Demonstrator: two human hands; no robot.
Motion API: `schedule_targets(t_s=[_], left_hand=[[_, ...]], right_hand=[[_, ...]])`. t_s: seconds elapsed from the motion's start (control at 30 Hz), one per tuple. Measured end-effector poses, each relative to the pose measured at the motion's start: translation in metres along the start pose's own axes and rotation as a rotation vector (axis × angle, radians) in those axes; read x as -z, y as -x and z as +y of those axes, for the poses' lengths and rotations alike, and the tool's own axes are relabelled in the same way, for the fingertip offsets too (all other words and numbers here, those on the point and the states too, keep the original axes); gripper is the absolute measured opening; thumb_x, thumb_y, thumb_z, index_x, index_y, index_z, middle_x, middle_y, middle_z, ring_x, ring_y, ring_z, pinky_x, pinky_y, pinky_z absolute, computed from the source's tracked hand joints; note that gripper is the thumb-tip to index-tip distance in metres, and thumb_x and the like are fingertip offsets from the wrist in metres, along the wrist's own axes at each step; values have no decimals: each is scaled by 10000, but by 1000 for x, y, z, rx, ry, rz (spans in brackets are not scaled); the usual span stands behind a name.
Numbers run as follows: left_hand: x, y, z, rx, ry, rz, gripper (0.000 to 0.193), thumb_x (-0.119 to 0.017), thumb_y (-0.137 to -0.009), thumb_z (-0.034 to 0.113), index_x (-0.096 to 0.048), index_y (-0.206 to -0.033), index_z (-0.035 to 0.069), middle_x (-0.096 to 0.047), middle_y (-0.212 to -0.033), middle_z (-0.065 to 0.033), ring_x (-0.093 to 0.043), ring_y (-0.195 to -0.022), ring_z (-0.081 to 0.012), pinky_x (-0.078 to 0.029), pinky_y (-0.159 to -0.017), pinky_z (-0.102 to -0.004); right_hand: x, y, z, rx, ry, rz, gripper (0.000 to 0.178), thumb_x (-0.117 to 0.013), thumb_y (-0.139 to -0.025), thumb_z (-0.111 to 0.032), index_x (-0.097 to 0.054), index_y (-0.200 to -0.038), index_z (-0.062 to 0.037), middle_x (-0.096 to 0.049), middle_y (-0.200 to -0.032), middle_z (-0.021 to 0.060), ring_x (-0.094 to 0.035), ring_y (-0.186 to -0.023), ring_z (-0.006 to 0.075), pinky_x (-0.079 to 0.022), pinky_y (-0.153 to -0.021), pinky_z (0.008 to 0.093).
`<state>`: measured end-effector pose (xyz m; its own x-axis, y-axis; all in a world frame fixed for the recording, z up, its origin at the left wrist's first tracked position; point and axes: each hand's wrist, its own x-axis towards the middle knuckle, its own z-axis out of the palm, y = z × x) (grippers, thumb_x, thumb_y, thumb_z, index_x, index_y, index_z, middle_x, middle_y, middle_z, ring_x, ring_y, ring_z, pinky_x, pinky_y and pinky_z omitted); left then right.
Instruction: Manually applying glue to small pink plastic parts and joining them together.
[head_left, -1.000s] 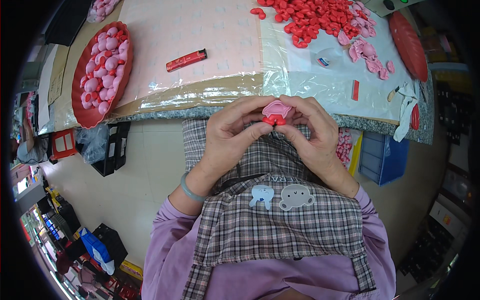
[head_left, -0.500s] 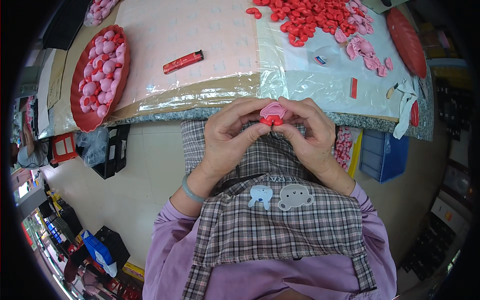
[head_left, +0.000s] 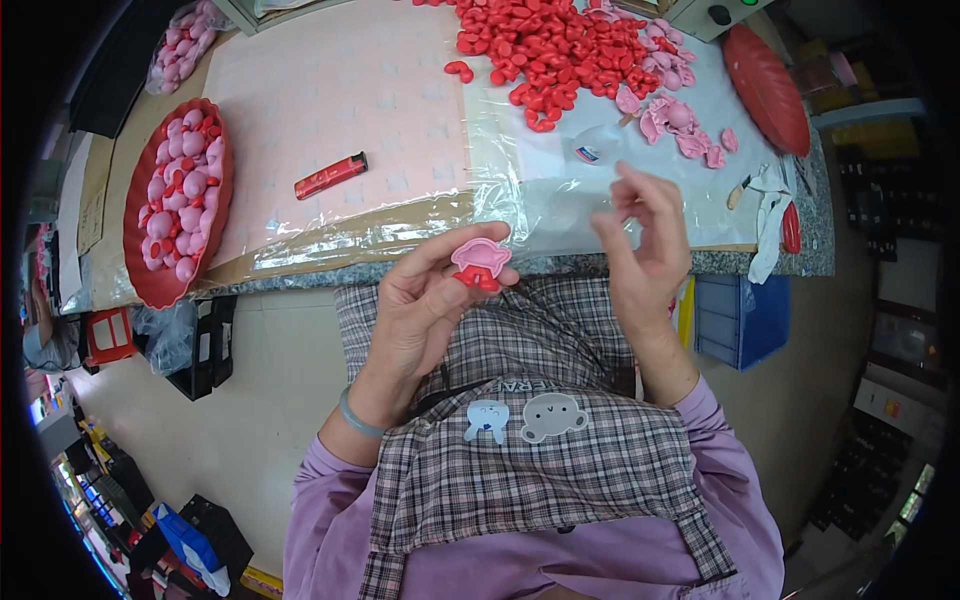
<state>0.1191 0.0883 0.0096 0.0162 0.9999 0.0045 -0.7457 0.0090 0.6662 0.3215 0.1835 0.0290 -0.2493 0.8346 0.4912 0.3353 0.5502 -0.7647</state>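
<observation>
My left hand grips a small molded plastic figure piece at the near table edge. Its upper part is a hollow pink shell; a red two-lobed base sits under it. Apart from it on the right, my right hand is raised, fingers spread and somewhat blurred, with nothing visible in them. Just beyond its fingertips lies a small clear container with a blue and red label. Farther off is a heap of red pieces, and pink shells lie to its right.
A red oval dish of pink and red pieces stands at the left. A red lighter lies on the plastic-covered table. Another red dish, a white cloth and a blue crate are at the right.
My right hand has let go of the pink and red piece and moved up and right. My left hand keeps the piece, now turned a little. The whole view has shifted.
</observation>
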Motion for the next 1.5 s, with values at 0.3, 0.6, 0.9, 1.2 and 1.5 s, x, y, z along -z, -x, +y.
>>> schedule_targets(t_s=[0.3,0.6,0.9,1.2,1.5], left_hand=[[2,1,-3,58,70,34,455,-606,-906,151,-474,-1323,27,-549,-1257,-231,-631,-1032,-280,-524,-891,-345],[-2,0,-3,128,86,38,418,-576,-916,138,-493,-1319,62,-496,-1309,-254,-620,-1053,-284,-519,-907,-337],[-5,2,-1,124,81,46,456,-613,-894,147,-479,-1313,27,-557,-1251,-205,-618,-1054,-284,-513,-900,-333],[-5,2,-9,84,-31,49,443,-621,-865,61,-494,-1285,1,-576,-1229,-196,-605,-1083,-286,-481,-968,-394],[-9,0,-8,78,-60,59,437,-634,-844,6,-500,-1259,-19,-575,-1230,-189,-586,-1122,-254,-469,-991,-375]], right_hand=[[-7,-32,26,-92,265,58,498,-716,-787,-93,-510,-1237,-40,-588,-1220,103,-564,-1091,198,-433,-883,318],[3,-18,-12,-306,-534,78,332,-622,-858,-63,-534,-1158,49,-590,-1073,100,-607,-870,187,-482,-784,290],[19,-1,-30,-301,-484,-126,409,-650,-863,-91,-522,-1231,33,-607,-1047,106,-612,-871,147,-501,-729,242],[25,5,-50,-41,-105,-162,536,-577,-937,-226,-399,-1346,70,-624,-1044,162,-633,-866,168,-514,-745,272],[17,8,-51,143,104,-97,589,-513,-963,-344,-378,-1368,62,-638,-897,133,-553,-602,95,-449,-528,207]])
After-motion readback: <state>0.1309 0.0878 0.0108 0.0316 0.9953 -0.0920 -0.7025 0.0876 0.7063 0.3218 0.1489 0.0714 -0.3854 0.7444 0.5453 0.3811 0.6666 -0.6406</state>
